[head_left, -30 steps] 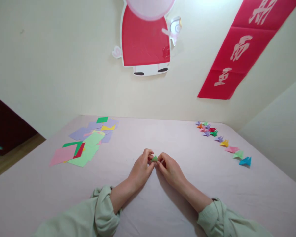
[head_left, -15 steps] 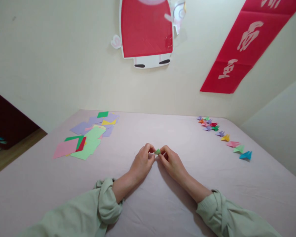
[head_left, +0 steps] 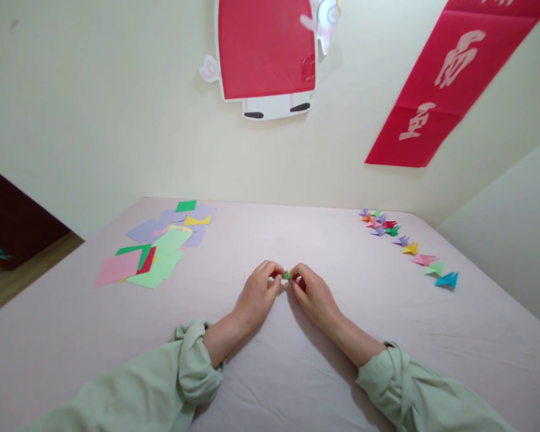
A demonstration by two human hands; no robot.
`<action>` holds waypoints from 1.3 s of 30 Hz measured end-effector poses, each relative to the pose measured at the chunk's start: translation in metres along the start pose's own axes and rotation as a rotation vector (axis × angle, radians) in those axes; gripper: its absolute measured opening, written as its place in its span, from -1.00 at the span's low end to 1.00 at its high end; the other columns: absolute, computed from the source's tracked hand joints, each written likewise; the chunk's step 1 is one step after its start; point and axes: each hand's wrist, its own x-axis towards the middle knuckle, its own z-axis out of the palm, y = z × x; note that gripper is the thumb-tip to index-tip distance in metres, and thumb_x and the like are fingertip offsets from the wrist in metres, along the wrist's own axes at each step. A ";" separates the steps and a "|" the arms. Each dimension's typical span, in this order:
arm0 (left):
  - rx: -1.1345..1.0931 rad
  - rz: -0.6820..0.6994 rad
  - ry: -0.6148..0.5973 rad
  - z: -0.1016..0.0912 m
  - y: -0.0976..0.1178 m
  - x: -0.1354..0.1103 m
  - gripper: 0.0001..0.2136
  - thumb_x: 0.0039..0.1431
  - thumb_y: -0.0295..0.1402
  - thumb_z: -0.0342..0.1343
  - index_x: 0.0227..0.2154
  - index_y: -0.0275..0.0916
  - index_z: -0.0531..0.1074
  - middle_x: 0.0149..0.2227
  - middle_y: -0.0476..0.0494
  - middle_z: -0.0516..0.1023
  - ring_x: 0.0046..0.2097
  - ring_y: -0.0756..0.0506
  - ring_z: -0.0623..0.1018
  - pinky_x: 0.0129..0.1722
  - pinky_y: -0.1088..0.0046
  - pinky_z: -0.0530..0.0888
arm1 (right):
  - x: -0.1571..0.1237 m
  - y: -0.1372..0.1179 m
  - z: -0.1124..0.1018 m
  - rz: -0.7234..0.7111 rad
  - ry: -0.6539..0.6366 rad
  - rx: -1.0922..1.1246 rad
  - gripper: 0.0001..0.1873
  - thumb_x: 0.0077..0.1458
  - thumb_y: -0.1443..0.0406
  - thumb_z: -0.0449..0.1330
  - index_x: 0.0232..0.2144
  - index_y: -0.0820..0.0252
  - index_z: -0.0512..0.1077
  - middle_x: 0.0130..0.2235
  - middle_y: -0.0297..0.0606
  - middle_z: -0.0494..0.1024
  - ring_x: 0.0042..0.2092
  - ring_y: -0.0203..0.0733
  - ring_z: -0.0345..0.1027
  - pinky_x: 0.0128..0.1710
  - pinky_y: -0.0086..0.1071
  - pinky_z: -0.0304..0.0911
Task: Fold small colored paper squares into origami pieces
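Between my fingertips is a small folded piece of green paper (head_left: 287,275), partly hidden by the fingers. My left hand (head_left: 261,291) pinches its left end with thumb and forefinger. My right hand (head_left: 314,294) is closed on the right end in the same way. Both hands are low over the middle of the pale pink tabletop (head_left: 279,372), thumbs a short gap apart. The folds inside the pinch are too small to make out.
Loose coloured paper sheets (head_left: 164,258) lie overlapping at the left. A row of small folded paper figures (head_left: 425,260) in several colours runs along the right side. Behind the table rises a wall (head_left: 270,156) with a red banner (head_left: 432,108) and a cartoon cutout (head_left: 267,48).
The green paper showed as a small raised triangle before; now it looks lower and flatter between the fingertips. Both hands stay nearly in place, and the view has shifted slightly.
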 end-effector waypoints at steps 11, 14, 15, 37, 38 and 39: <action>-0.106 -0.143 -0.025 0.004 -0.005 0.002 -0.83 0.21 -0.29 0.03 -0.45 -0.23 0.37 -0.42 0.00 0.42 -0.34 -0.03 0.41 -0.30 0.46 0.33 | -0.003 0.001 0.000 -0.080 -0.021 -0.082 -0.89 0.13 0.41 0.00 -0.35 0.10 0.26 -0.33 -0.37 0.36 -0.37 -0.26 0.23 -0.35 -0.42 0.11; -0.098 -0.159 -0.026 0.003 -0.005 0.002 -0.81 0.21 -0.27 0.03 -0.47 -0.24 0.37 -0.43 0.00 0.41 -0.35 -0.02 0.40 -0.31 0.46 0.31 | -0.003 -0.001 0.000 -0.071 -0.025 -0.097 -0.89 0.13 0.41 0.00 -0.35 0.10 0.25 -0.33 -0.37 0.37 -0.37 -0.26 0.24 -0.36 -0.42 0.10; -0.095 -0.159 -0.025 0.003 -0.005 0.002 -0.81 0.21 -0.28 0.02 -0.47 -0.24 0.37 -0.43 0.00 0.41 -0.35 -0.02 0.40 -0.31 0.46 0.31 | -0.003 -0.001 0.000 -0.067 -0.026 -0.100 -0.89 0.13 0.41 0.00 -0.34 0.10 0.25 -0.32 -0.36 0.37 -0.38 -0.26 0.24 -0.36 -0.42 0.10; -0.138 -0.205 -0.043 0.003 -0.008 0.005 -0.88 0.12 -0.40 0.00 -0.51 -0.24 0.35 -0.45 0.00 0.40 -0.36 -0.02 0.40 -0.32 0.48 0.31 | -0.003 -0.004 0.000 -0.077 -0.043 -0.105 -0.90 0.16 0.41 0.04 -0.34 0.11 0.29 -0.30 -0.34 0.35 -0.32 -0.24 0.29 -0.32 -0.41 0.14; -0.146 -0.208 -0.048 0.003 -0.008 0.005 -0.88 0.11 -0.40 0.00 -0.50 -0.24 0.36 -0.45 -0.01 0.41 -0.35 -0.02 0.40 -0.32 0.48 0.32 | -0.003 -0.003 0.001 -0.083 -0.043 -0.092 -0.90 0.16 0.42 0.04 -0.35 0.11 0.29 -0.31 -0.34 0.35 -0.31 -0.24 0.29 -0.31 -0.41 0.14; -0.149 -0.211 -0.052 0.003 -0.008 0.005 -0.88 0.11 -0.40 0.00 -0.50 -0.24 0.36 -0.45 -0.01 0.41 -0.35 -0.02 0.40 -0.32 0.47 0.32 | -0.003 -0.003 0.001 -0.089 -0.042 -0.079 -0.89 0.15 0.43 0.04 -0.35 0.12 0.28 -0.31 -0.34 0.35 -0.31 -0.25 0.28 -0.31 -0.41 0.15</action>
